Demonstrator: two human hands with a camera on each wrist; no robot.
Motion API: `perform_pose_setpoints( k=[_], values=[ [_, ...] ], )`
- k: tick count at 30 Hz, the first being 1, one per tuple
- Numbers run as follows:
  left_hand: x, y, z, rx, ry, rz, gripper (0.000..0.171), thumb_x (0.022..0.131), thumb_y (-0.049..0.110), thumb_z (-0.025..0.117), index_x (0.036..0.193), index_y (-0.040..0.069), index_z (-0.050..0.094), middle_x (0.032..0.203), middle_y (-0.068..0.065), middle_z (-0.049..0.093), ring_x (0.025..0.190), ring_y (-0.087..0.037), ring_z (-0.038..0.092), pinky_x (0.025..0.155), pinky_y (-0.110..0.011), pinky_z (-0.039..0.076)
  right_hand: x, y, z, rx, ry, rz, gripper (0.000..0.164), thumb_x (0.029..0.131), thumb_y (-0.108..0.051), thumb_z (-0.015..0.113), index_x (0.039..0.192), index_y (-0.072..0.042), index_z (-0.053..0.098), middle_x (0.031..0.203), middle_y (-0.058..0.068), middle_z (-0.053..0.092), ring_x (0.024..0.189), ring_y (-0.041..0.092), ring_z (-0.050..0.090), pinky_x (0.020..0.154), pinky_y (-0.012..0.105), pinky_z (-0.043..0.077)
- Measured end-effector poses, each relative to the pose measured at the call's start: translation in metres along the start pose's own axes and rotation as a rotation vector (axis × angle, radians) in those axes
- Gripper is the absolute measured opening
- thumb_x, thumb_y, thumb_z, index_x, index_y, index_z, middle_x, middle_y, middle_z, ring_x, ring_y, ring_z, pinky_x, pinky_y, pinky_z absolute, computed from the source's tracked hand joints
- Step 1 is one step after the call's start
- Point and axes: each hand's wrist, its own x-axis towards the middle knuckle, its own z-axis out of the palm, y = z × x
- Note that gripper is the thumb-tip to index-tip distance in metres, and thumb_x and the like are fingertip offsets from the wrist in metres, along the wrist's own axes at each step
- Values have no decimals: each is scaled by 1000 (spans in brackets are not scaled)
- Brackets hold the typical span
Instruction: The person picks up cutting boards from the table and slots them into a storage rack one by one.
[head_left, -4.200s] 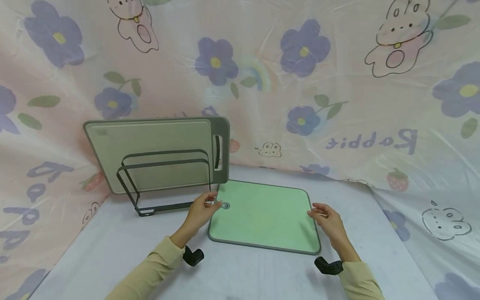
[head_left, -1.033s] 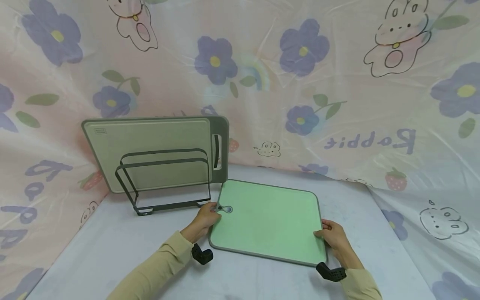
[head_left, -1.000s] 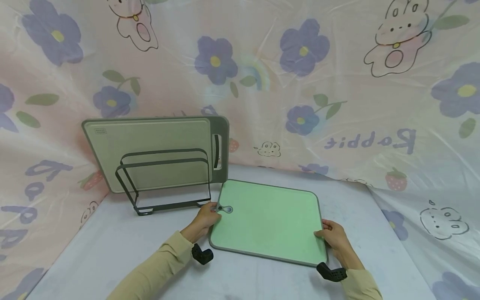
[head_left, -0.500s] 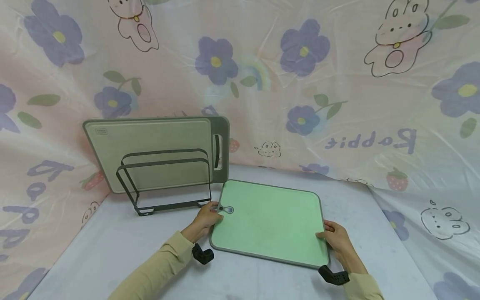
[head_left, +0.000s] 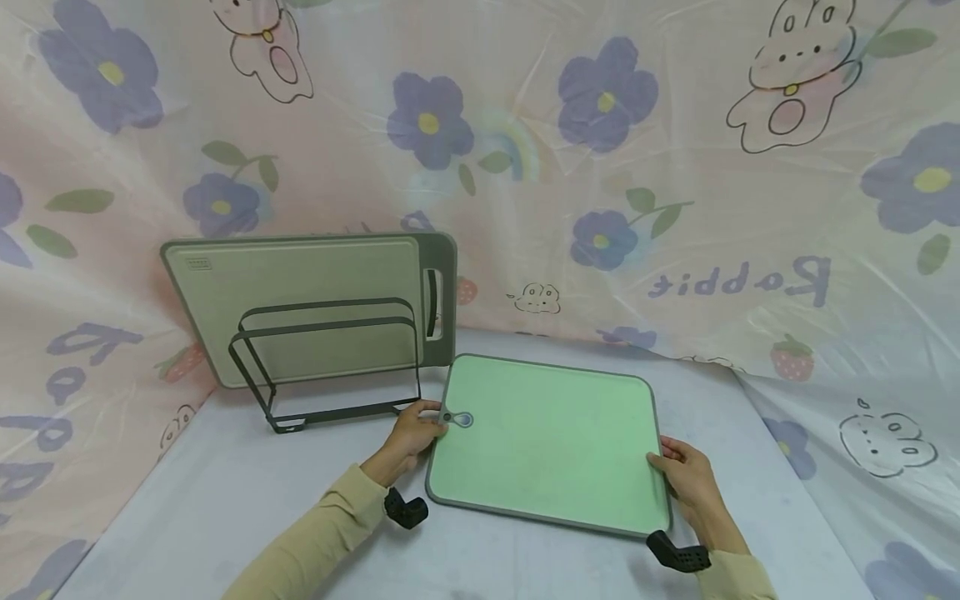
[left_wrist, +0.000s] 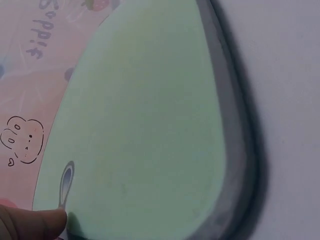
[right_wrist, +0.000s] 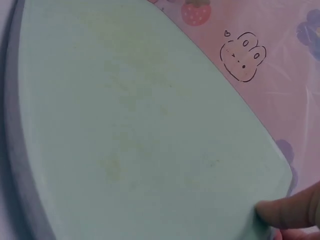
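A light green cutting board (head_left: 551,442) with a grey rim lies between my two hands, roughly level over the table. My left hand (head_left: 408,437) grips its left edge beside the small teardrop-shaped hole; the left wrist view shows the thumb (left_wrist: 37,222) at that edge. At the opposite edge, my right hand (head_left: 688,475) pinches the board, thumb (right_wrist: 287,210) on the top face and fingers beneath. The undersides of both grips are mostly hidden by the board.
Left of the board stands a dark metal rack (head_left: 330,412). A larger beige-green cutting board (head_left: 315,275) with a handle slot stands upright in or behind it. A patterned curtain (head_left: 517,225) hangs behind the white-covered table (head_left: 525,571).
Earlier both hands hovered by the board's sides with fingers apart from it; now they grip its edges. Over the last second the board and hands have moved slightly to the right.
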Motion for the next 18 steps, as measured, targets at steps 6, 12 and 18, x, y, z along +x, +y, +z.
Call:
perform_pose_setpoints(
  k=[6,12,18],
  values=[
    [-1,5,5,14,7,12,37,86,-8,66,121,-5,55,94,-14,63,77,-19,57,63,-26,46,-5,-3,-8,0,27,18,57,96,-15,61,140,11,35,106,7,50,87,14,48,67,26,45],
    [-2,12,9,8,22,33,34,86,-5,68,118,-5,58,88,-9,61,69,-14,53,57,-26,44,-9,-7,-15,49,31,26,60,98,-25,60,140,8,34,104,2,47,90,12,46,71,28,44],
    [-1,17,10,-15,30,54,30,86,0,71,114,-6,61,86,-7,64,65,-11,54,55,-26,45,-13,-14,-22,50,40,-10,57,99,-25,58,138,9,35,103,0,47,87,6,48,72,24,45]
  ],
)
